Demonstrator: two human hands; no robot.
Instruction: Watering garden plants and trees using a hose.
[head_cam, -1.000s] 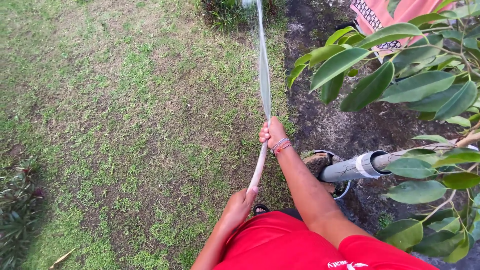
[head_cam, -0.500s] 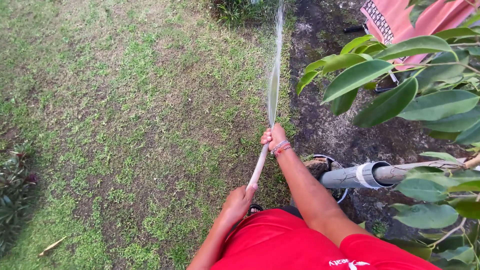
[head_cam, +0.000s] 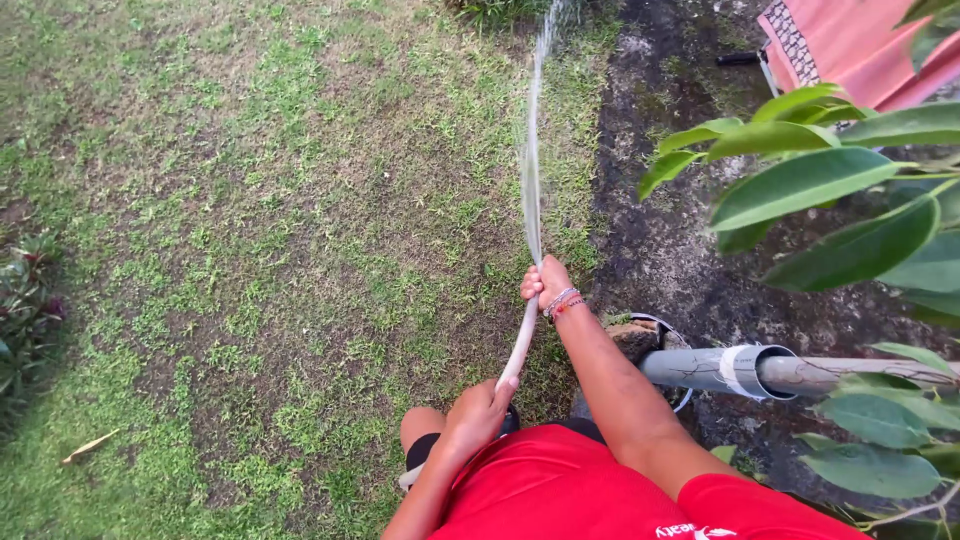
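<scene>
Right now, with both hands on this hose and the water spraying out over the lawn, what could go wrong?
1. The thin pale garden hose is pinched at its tip by the right hand; a slip of the fingers could send the water jet sideways.
2. The pink patterned fabric lies near the spray line and could get soaked.
3. The grey plastic pipe juts out low beside the legs, a likely trip or bump point, and the left hand holds slack hose near it.
</scene>
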